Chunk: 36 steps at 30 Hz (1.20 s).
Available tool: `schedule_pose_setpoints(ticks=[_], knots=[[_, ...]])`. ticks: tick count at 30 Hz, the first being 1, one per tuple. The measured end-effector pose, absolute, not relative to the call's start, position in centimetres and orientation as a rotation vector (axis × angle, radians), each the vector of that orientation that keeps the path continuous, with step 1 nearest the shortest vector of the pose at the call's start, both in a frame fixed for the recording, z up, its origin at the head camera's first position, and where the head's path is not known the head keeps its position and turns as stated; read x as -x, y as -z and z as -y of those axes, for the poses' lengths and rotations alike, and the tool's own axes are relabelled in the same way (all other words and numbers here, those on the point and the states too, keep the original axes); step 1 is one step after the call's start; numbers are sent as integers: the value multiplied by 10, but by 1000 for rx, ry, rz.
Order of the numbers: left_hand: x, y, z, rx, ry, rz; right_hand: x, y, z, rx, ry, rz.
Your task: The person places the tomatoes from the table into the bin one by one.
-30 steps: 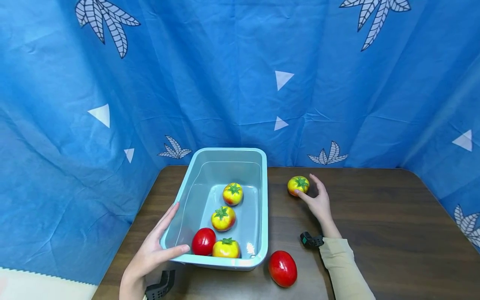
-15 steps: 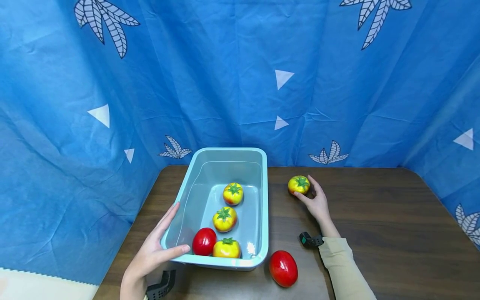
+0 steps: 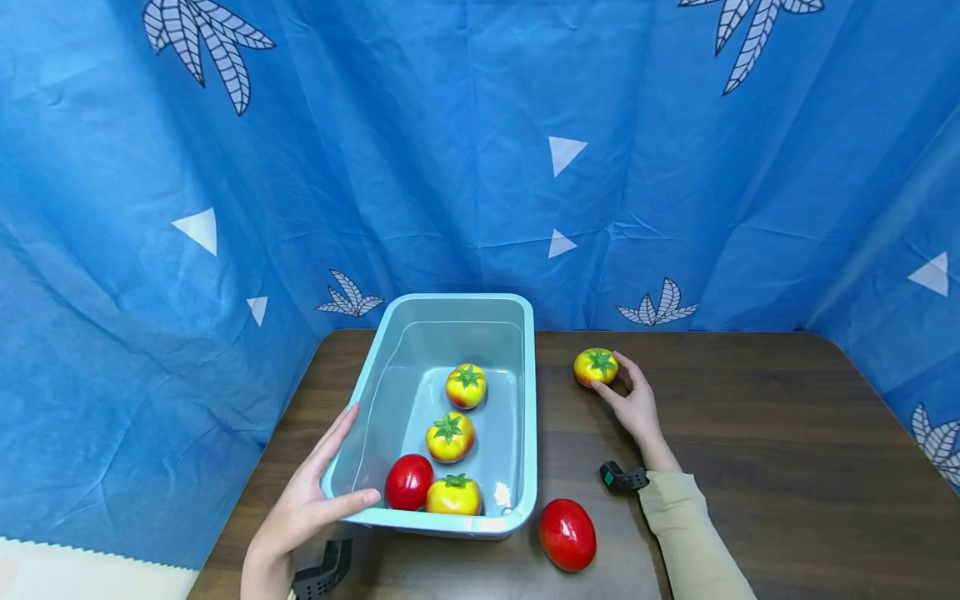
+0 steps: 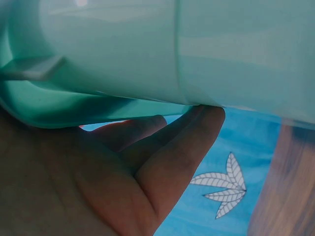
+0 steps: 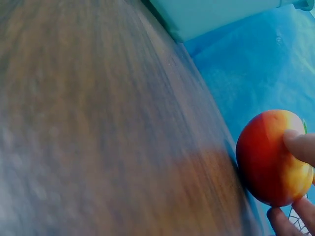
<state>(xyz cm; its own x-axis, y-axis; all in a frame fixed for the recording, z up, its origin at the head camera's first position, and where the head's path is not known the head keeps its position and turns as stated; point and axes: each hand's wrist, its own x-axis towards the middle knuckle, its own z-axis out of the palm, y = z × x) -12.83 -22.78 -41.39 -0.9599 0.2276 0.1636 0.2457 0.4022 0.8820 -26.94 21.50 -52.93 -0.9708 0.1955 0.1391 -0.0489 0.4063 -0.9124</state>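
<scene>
My left hand (image 3: 307, 492) grips the near left corner of a pale blue-green plastic bin (image 3: 528, 433), thumb over the rim and fingers along the outside. The left wrist view shows fingertips (image 4: 214, 115) against the bin's outer wall, below its rim. To the right of the bin, my right hand (image 3: 636, 408) pinches a yellow-red tomato (image 3: 596, 367) with a green star-shaped leaf top, between thumb and fingers. Its redder side shows in the right wrist view. Inside the bin lie several fruits: yellow-red tomatoes (image 3: 450, 437) and a glossy red oval fruit (image 3: 408, 482).
Another glossy red oval fruit (image 3: 567, 535) lies on the brown wooden table (image 3: 765, 450), beside the bin's near right corner. A blue patterned cloth (image 3: 472, 150) hangs behind the table and along both sides.
The right hand and its tomato have barely shifted, with fingers settling slightly closer round it. One tomato in the bin has rolled a little to the right. The left hand stays put.
</scene>
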Motion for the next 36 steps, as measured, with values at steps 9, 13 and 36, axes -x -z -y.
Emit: schedule_pose_setpoints(ticks=[9,13,36], knots=[[129,413,226,439,1668,2621,270,525,-219,122,-1570,2466],[130,413,226,457,1664,2618,270,526,-221,106,-1565,2497],[128,413,227,485,1646,2592,275,530,-216,184,-1525,2532]])
